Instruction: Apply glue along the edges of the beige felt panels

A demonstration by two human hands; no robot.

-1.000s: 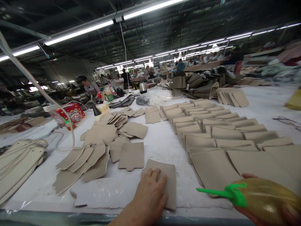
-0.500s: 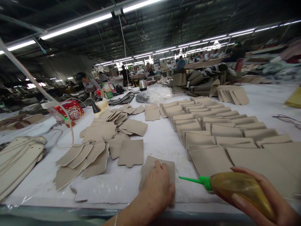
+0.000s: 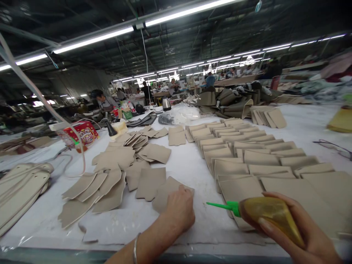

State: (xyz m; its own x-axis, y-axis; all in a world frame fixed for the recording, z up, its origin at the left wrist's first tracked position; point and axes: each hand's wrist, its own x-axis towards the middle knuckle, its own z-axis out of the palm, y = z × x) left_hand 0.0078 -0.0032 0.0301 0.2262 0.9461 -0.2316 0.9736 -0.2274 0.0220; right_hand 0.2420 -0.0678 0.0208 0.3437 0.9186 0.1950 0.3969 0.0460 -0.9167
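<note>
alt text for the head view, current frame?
A person's left hand presses on a beige cut piece on a white table, while the right hand holds an amber squeeze bottle with a green nozzle pointing left. Rows of overlapping beige pieces cover the table; other workers sit far behind.

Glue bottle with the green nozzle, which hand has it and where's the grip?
The right hand holds the glue bottle, its grip around the amber body, behind the green nozzle; the nozzle itself is free.
</note>
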